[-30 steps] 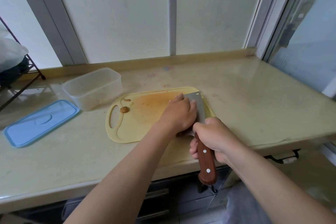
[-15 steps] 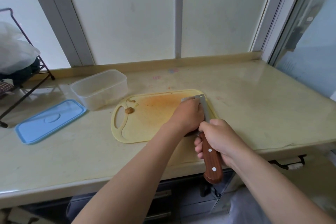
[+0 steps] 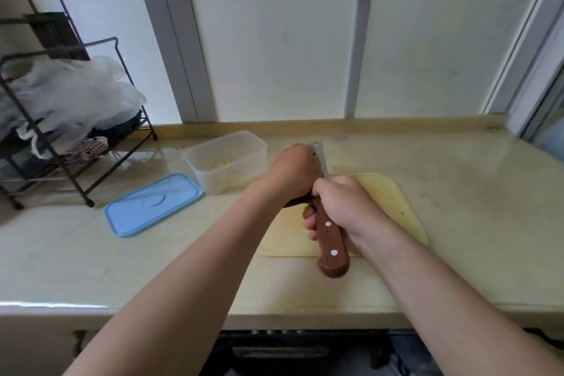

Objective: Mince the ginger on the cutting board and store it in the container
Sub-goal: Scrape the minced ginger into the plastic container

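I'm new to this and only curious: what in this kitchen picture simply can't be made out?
Head view:
- Ginger on the cutting board: none visible; the left hand and right hand cover that part.
- Cleaver blade: mostly behind the left hand, whose fingers are hidden too.
- Yellow bits in the container: too small to identify.
- Rack contents: under a plastic bag.

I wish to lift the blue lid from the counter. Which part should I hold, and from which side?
Pinch the lid at its near long edge, coming from the front. It lies flat on the counter, so only the thin rim offers a hold, and the container stands close to its far right corner.
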Available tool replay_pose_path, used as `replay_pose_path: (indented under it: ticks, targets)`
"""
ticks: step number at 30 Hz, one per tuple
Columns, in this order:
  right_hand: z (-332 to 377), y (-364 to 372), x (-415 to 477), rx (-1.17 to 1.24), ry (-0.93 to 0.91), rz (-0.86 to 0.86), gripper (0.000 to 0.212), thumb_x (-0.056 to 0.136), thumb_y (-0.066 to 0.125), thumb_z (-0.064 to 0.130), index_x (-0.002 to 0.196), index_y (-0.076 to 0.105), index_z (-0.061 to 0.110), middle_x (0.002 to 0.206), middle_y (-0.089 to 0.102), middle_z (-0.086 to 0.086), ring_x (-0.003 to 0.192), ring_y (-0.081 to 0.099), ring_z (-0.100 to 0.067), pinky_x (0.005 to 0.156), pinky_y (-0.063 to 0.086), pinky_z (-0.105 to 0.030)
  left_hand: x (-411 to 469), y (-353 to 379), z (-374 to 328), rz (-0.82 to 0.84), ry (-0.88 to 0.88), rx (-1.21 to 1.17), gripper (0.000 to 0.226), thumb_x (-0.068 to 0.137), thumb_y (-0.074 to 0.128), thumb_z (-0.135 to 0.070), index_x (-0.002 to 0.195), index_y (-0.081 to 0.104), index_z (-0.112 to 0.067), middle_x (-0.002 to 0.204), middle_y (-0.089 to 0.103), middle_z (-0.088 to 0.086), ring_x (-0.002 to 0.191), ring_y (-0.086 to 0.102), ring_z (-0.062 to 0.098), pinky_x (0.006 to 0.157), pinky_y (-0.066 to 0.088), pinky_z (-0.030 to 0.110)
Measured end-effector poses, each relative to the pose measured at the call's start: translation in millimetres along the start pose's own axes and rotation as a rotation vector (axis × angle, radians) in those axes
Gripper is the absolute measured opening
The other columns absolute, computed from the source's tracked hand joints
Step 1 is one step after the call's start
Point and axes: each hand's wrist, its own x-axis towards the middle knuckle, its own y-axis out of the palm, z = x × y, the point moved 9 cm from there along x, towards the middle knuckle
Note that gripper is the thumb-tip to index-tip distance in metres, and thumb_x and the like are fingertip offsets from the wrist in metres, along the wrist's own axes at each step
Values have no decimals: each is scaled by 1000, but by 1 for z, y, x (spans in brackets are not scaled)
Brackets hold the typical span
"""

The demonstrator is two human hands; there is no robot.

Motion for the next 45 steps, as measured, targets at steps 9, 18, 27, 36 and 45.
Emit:
replay_pose_path:
  ticks: [9, 18, 27, 36, 45]
  targets:
    - [31, 104, 48, 65, -27, 108, 18, 92, 35, -1, 89, 54, 0, 61, 50, -11, 40, 48, -23, 44, 45, -29, 19, -79, 95, -71, -159, 3, 30, 99, 41, -16, 86, 62, 2, 88, 64, 16, 76, 53, 27, 58, 35, 33]
    - [33, 103, 68, 6, 29, 91, 14, 93, 35, -3, 91, 42, 10, 69, 46, -13, 41, 44, -20, 44, 42, -28, 41, -76, 174, -10, -311, 110, 21, 94, 42, -4, 95, 63, -1, 104, 67, 18, 88, 59, 33, 69, 41, 31]
    - [49, 36, 61, -76, -42, 6, 13, 96, 41, -3, 97, 47, 8, 65, 50, -15, 39, 47, -22, 39, 45, -28, 41, -84, 183, -74, -298, 96, 30, 84, 45, 8, 110, 59, 9, 113, 62, 24, 92, 61, 28, 53, 39, 26]
    - [39, -67, 33, -172, -70, -149, 12, 97, 46, 0, 87, 51, 4, 53, 55, -15, 36, 49, -22, 37, 43, -27, 34, -97, 125, -279, -163, 55, 33, 85, 45, 3, 90, 69, -19, 91, 62, 4, 79, 54, 24, 70, 42, 25]
    - [-23, -144, -7, -259, 44, -249, 14, 99, 46, 3, 87, 51, 4, 58, 56, -16, 39, 50, -24, 38, 45, -28, -19, 13, -10, -13, 170, 6, 24, 96, 49, -13, 99, 72, -10, 100, 71, 7, 93, 63, 25, 82, 51, 34]
